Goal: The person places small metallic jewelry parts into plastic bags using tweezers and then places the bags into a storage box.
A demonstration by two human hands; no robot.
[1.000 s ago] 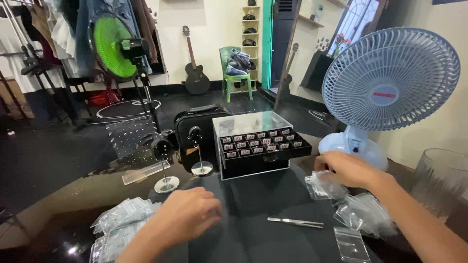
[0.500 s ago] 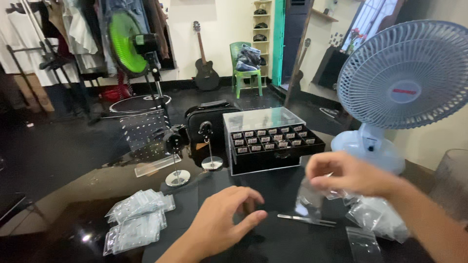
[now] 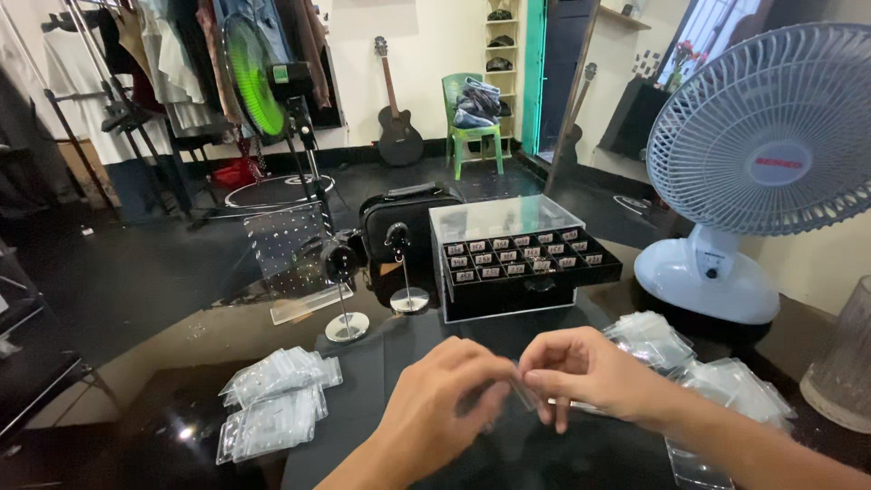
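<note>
**Inspector:** Report the scene, largest item first.

**Operator:** At right of the frame I see a white table fan [image 3: 762, 172], its base on the dark table [image 3: 181, 363]. At centre stands a black compartment box [image 3: 522, 268] under a clear lid, with small tags in its cells. Left of it are a clear perforated display panel [image 3: 292, 259] and two small round-based stands [image 3: 347, 322].

**Inspector:** Loose stock?

**Operator:** One pile of small clear bags [image 3: 272, 399] lies at lower left, another pile of clear bags [image 3: 717, 377] at lower right (contents too small to tell).

**Inspector:** The hands?

**Operator:** My left hand [image 3: 445, 399] and right hand [image 3: 594, 372] meet at lower centre, fingertips pinching one small clear bag [image 3: 521, 392] between them, just above the table and in front of the box. Both hands are closed on it.
</note>
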